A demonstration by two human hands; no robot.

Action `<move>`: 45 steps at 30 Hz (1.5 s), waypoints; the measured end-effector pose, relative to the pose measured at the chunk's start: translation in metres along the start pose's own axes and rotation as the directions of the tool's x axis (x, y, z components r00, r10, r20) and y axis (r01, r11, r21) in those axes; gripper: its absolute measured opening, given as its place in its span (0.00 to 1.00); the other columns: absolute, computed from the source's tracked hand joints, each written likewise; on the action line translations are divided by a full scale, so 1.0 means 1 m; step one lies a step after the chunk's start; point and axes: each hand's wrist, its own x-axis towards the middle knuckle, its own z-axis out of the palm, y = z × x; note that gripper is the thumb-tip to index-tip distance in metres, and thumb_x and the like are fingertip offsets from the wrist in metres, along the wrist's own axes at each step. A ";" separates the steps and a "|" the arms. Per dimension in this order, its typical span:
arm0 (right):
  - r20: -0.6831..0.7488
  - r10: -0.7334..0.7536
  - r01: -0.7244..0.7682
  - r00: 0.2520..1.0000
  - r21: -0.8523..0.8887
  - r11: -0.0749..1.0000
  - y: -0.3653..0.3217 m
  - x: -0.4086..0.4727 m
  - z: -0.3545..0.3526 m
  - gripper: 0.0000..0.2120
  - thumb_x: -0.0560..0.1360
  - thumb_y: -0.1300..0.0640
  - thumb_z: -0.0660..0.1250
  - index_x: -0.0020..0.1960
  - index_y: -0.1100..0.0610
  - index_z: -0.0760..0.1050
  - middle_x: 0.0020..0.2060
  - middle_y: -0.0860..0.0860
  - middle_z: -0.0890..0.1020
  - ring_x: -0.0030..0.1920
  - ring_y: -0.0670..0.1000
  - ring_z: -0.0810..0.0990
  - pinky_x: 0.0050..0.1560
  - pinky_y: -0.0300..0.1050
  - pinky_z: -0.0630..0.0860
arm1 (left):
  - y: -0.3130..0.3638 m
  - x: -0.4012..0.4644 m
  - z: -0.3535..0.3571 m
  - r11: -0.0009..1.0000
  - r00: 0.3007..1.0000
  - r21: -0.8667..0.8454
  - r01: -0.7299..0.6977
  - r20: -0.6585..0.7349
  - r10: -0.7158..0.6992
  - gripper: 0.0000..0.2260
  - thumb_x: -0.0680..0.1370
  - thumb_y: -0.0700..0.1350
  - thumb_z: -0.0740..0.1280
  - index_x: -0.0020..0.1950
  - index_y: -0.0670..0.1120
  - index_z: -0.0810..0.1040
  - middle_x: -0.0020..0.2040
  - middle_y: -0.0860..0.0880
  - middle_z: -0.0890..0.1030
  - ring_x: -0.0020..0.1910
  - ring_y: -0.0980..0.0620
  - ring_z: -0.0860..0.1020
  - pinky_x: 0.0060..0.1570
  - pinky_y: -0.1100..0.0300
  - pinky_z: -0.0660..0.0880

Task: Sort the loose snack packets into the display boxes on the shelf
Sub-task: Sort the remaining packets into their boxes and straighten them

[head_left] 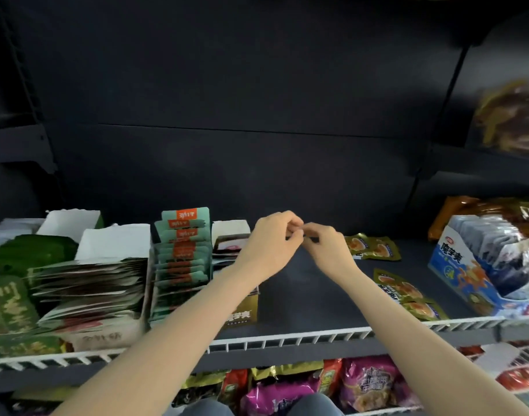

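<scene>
Gold foil marks the loose snack packets: one glossy packet [372, 247] lies flat on the shelf just beyond your right hand, and two more overlapping packets [407, 295] lie beside your right forearm near the front rail. Each is a flat, crinkled pouch with an orange picture on it.

Your left hand [272, 238] and right hand [323, 244] meet above the bare middle of the shelf, fingertips curled inward and touching one another. Whether anything is pinched between them you cannot tell; nothing shows there. Both forearms reach up from the bottom edge, bare to the elbow.

To the left stand cardboard display boxes: a white box of teal and orange packets [182, 253] stacked upright in a row, a box of pale flat packets [89, 289] fanned on their edges, and dark green packets [14, 283] at the far left. A gold-fronted display box [242, 315] sits partly behind your left forearm. At the right, a blue and white display box [467, 274] holds silvery blue pouches.

Matte dark grey covers the shelf [311, 301], and a white wire rail [287, 340] runs along its front edge. The back panel is the same dark grey. Below, purple and red bags [365, 382] fill a lower shelf.
</scene>
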 end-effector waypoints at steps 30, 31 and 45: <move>0.233 0.402 -0.324 0.885 -0.312 0.893 0.155 0.048 -0.008 0.18 0.80 0.53 0.57 0.69 0.57 0.68 0.64 0.57 0.74 0.64 0.59 0.71 0.62 0.47 0.68 | -0.042 0.106 0.170 0.605 0.661 -0.302 0.737 0.135 -0.738 0.08 0.77 0.38 0.62 0.53 0.40 0.79 0.54 0.41 0.80 0.41 0.49 0.76 0.29 0.62 0.69; 0.217 0.385 -0.323 0.897 -0.272 0.906 0.148 0.046 -0.011 0.20 0.79 0.54 0.58 0.70 0.57 0.66 0.64 0.58 0.74 0.64 0.59 0.72 0.61 0.46 0.68 | -0.037 0.103 0.162 0.686 0.720 -0.242 0.686 0.090 -0.688 0.08 0.78 0.37 0.61 0.52 0.42 0.79 0.55 0.42 0.79 0.44 0.49 0.76 0.32 0.60 0.72; -0.111 -0.012 0.014 0.994 0.019 1.000 0.000 0.003 -0.020 0.07 0.77 0.60 0.64 0.50 0.59 0.81 0.43 0.51 0.83 0.42 0.46 0.79 0.34 0.26 0.69 | -0.001 0.016 -0.010 0.994 0.965 0.045 -0.099 -0.238 0.107 0.05 0.78 0.43 0.64 0.53 0.45 0.75 0.46 0.52 0.79 0.44 0.59 0.78 0.41 0.71 0.75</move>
